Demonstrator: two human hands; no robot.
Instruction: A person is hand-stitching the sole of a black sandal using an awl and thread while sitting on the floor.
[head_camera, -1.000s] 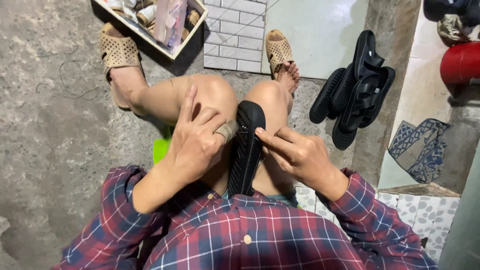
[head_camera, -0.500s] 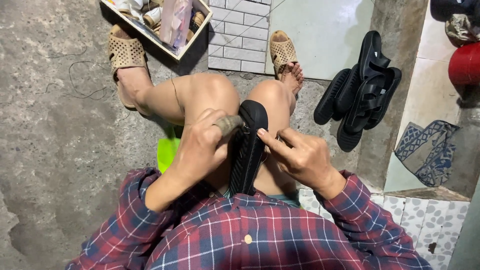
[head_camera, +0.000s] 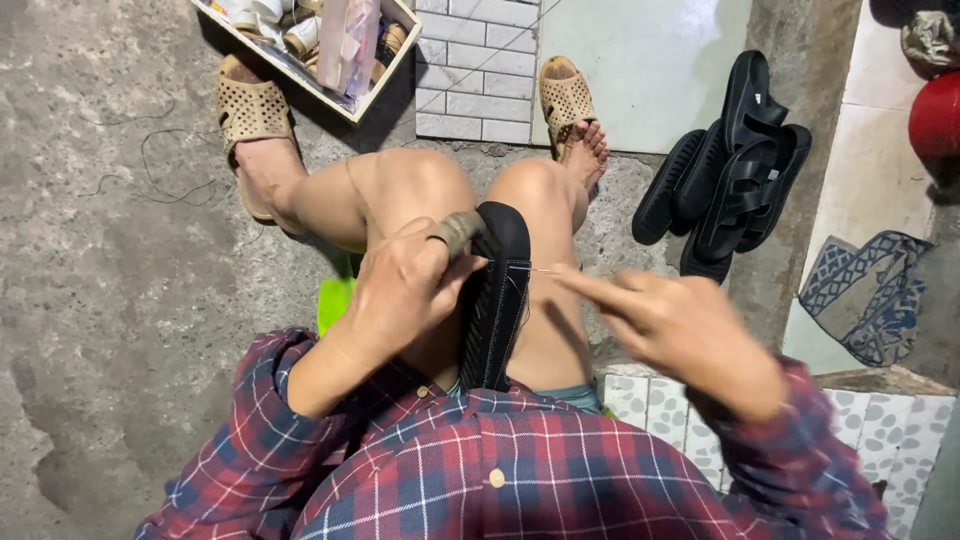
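Left hand: your left hand (head_camera: 405, 290) is clasped around the black sandal (head_camera: 495, 300), fingers wrapped over its left edge near the toe end; a taped or sheathed thumb tip presses on the top.
Right hand: your right hand (head_camera: 670, 325) is off the sandal to its right, fingertips pinched on a thin needle (head_camera: 543, 269) whose tip meets the sandal's right edge; the hand is blurred, so the pinch shows only roughly.
Black sandal: stands on edge between your knees, sole facing you, toe end up, heel end down at your lap.
Thread: pale stitching runs along the sandal's right edge beside the needle.
Stool: a green seat (head_camera: 335, 300) shows under your left thigh.
Wooden box: tray of spools and packets (head_camera: 320, 45) on the concrete floor, beside your left foot.
Spare footwear: black sandals piled (head_camera: 735, 175) on the floor right of your right foot.
Own sandals: tan perforated pair (head_camera: 250, 100) on your feet.
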